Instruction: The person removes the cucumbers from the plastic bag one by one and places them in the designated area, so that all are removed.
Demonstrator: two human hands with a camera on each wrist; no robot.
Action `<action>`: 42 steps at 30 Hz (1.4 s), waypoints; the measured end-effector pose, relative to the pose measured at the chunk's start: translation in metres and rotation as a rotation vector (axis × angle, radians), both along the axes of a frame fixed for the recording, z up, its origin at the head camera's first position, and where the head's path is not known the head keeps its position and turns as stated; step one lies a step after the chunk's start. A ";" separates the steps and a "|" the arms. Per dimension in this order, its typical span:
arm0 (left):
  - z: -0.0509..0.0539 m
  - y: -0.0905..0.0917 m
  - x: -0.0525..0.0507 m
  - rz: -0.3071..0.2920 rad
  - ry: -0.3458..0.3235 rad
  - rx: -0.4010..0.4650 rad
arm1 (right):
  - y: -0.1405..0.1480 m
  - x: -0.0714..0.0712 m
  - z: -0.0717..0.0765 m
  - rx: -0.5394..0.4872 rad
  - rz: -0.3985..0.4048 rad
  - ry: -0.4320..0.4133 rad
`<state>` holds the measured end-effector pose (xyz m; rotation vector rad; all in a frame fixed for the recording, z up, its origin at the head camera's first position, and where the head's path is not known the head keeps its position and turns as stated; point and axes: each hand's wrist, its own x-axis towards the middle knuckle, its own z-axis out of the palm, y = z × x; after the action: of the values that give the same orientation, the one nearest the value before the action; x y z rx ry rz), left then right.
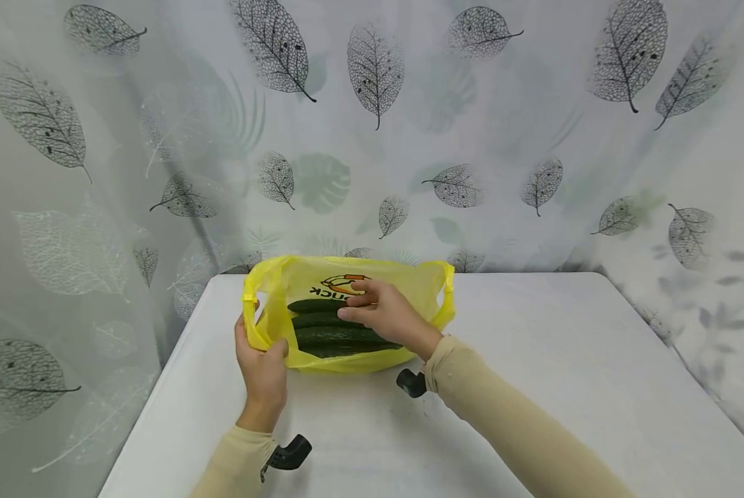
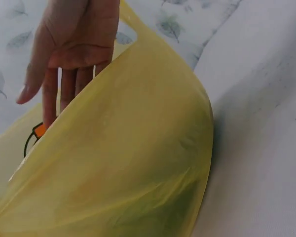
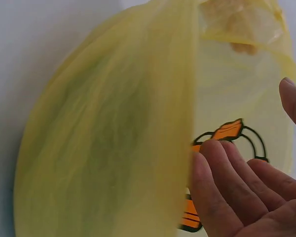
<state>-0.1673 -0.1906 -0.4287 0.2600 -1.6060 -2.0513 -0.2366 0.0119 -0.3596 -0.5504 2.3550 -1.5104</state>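
Observation:
A yellow plastic bag lies on its side with its mouth toward me. Inside it are several dark green cucumbers in a row, and a duck-bill print shows on its inner wall. My left hand grips the bag's left side near the handle, thumb at the rim. My right hand is in the bag's mouth over the cucumbers, fingers loosely bent, nothing held. The left wrist view shows this right hand behind the bag's near edge. In the right wrist view, its fingers are beside the print.
A white table lies under the bag and reaches right and toward me. Behind it hangs a leaf-patterned curtain, which also runs along both sides. Black mounts are fixed at both wrists.

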 end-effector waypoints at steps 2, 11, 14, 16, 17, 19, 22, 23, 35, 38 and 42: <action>-0.001 0.000 0.002 -0.010 -0.001 -0.007 | -0.002 -0.002 -0.007 0.023 0.001 -0.010; -0.004 0.002 0.007 -0.050 0.016 0.027 | -0.010 -0.006 -0.038 0.152 0.015 -0.031; -0.005 0.003 0.007 -0.052 0.016 0.029 | -0.010 -0.005 -0.046 0.192 0.027 -0.045; -0.005 0.003 0.007 -0.054 0.016 0.027 | -0.010 -0.005 -0.050 0.214 0.036 -0.059; -0.006 0.004 0.007 -0.054 0.016 0.026 | -0.009 -0.005 -0.052 0.222 0.037 -0.065; -0.006 0.004 0.007 -0.053 0.016 0.027 | -0.008 -0.005 -0.056 0.237 0.039 -0.079; -0.006 0.004 0.007 -0.056 0.018 0.035 | -0.006 -0.006 -0.060 0.264 0.035 -0.089; -0.006 0.004 0.006 -0.055 0.020 0.038 | -0.006 -0.006 -0.060 0.274 0.034 -0.091; -0.008 0.005 0.005 -0.084 0.048 0.072 | -0.007 0.000 -0.074 0.462 0.139 0.066; -0.008 0.006 0.004 -0.086 0.072 0.089 | -0.008 0.001 -0.078 0.504 0.168 0.131; -0.008 0.007 0.004 -0.090 0.083 0.112 | -0.008 0.003 -0.081 0.526 0.177 0.194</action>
<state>-0.1632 -0.1839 -0.4369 0.1428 -1.4806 -2.1944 -0.2334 0.0035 -0.4410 -0.7635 2.6218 -0.7412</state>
